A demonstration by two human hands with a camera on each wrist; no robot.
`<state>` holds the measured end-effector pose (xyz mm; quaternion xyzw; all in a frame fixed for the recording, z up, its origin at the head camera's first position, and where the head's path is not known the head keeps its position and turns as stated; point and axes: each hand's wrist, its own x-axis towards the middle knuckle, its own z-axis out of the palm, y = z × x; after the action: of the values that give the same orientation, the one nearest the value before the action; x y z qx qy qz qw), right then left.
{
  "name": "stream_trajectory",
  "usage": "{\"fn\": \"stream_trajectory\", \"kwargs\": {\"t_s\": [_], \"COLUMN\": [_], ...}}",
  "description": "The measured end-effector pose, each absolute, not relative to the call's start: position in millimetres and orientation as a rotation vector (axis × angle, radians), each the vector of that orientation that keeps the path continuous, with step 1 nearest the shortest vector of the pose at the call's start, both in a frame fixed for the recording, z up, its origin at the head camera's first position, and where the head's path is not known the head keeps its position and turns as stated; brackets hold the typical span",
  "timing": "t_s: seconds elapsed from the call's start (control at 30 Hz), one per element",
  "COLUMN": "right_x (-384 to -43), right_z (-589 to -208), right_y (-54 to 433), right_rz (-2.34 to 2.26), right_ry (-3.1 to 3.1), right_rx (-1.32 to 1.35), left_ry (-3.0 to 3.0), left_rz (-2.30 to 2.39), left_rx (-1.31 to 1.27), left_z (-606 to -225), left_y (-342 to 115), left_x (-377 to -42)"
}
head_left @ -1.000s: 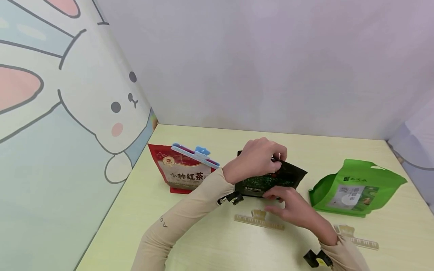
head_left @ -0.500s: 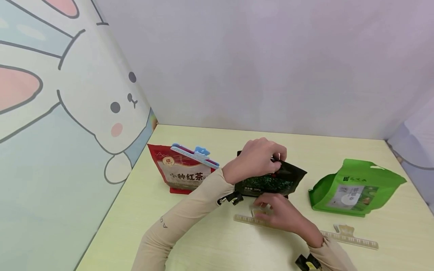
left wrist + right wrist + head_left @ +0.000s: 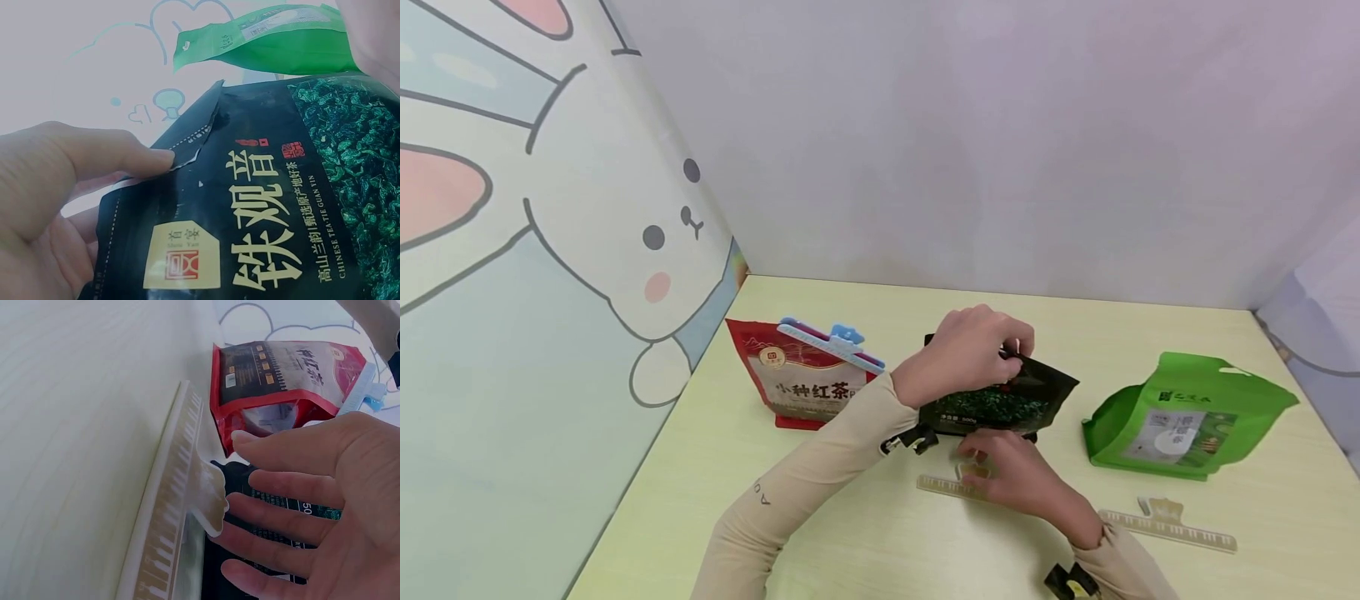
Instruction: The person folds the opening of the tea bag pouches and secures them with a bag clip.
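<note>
Mid-frame, the left hand (image 3: 964,350) pinches the black bag (image 3: 992,407) by its top edge; lower centre, the right hand's (image 3: 1021,475) fingers (image 3: 278,515) spread beside a gold clip (image 3: 943,486), desk (image 3: 880,550) stretching to the bottom edge.

At 7 o'clock, the left sleeve (image 3: 801,487) is showing beige cloth and dark lettering (image 3: 763,497); at 5 o'clock, the right sleeve (image 3: 1124,568) is matching. The left wrist device (image 3: 921,438) and yellow-marked right wrist device (image 3: 1060,580) are looking black and angular.
</note>
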<state>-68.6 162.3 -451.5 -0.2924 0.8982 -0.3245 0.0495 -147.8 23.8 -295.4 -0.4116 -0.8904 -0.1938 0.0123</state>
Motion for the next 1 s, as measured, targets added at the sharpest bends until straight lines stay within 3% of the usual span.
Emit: {"fn": "stream_trajectory", "kwargs": {"t_s": [1.0], "right_x": [-67.8], "right_z": [-453.5], "right_y": [152.6], "right_rz": [-0.655], "right_ry": [2.759], "right_rx": [-0.818], "left_ry": [-2.784], "left_rz": [-0.596], "left_rx": [-1.274], "left_z": [-295.2], "left_y": [24.1], "left_x": [-148.4]}}
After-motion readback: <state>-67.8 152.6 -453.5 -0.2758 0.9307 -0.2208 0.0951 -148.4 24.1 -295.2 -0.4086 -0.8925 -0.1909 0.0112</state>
